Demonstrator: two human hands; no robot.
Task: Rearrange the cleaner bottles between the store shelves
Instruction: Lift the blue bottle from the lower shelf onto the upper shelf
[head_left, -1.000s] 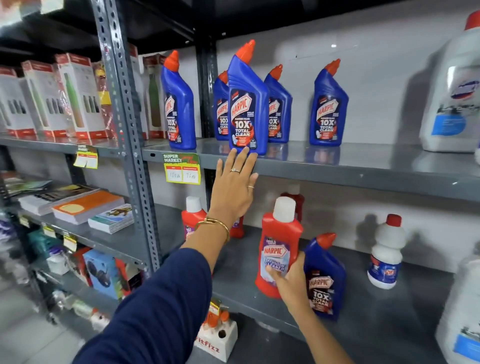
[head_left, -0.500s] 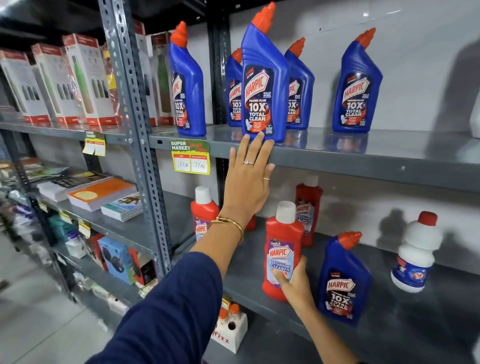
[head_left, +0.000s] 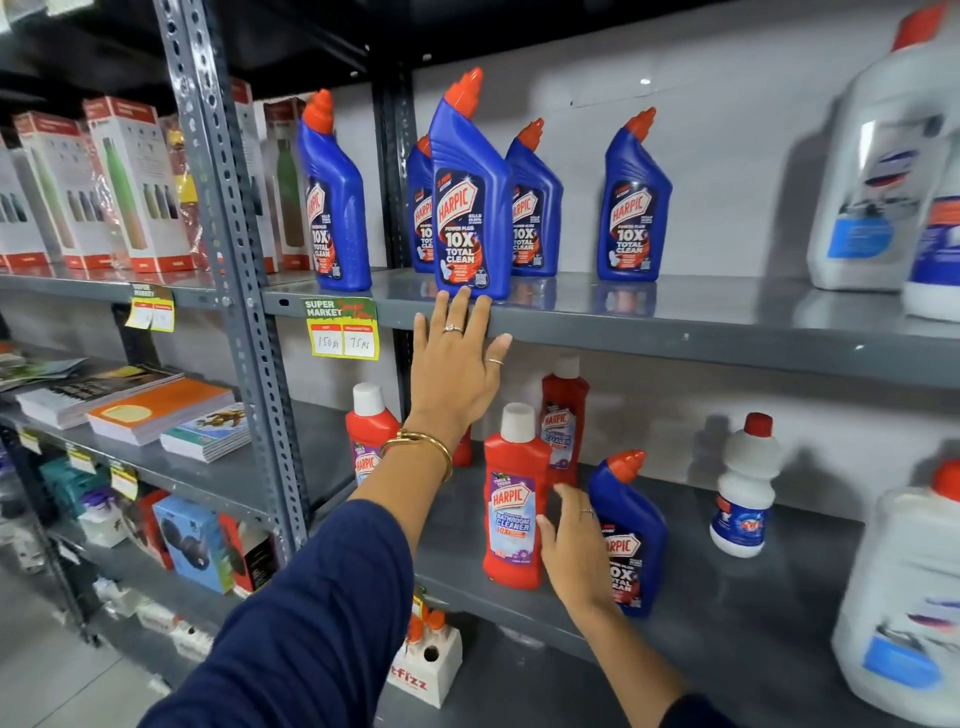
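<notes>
Several blue Harpic bottles stand on the upper grey shelf (head_left: 675, 332). The front blue bottle (head_left: 467, 208) is at the shelf's edge. My left hand (head_left: 452, 374) is flat and spread below it, with its fingertips touching the bottle's base. On the lower shelf (head_left: 727, 613) a red Harpic bottle (head_left: 514, 499) and a lone blue Harpic bottle (head_left: 644, 514) stand upright side by side. My right hand (head_left: 571, 551) is between them with its fingers apart, in front of the blue one's left side and gripping neither. Two more red bottles (head_left: 563, 415) (head_left: 369, 431) stand behind.
A small white bottle (head_left: 743, 499) stands right of the lower blue one. Large white jugs (head_left: 883, 182) (head_left: 909, 597) fill the right end of both shelves. A perforated steel post (head_left: 234, 260) divides the rack from boxed goods (head_left: 130, 182) and books (head_left: 156, 410) on the left.
My right hand has slid from the red bottle's base into the gap beside the lower blue bottle. My left hand stays under the front blue bottle. The view shifted slightly.
</notes>
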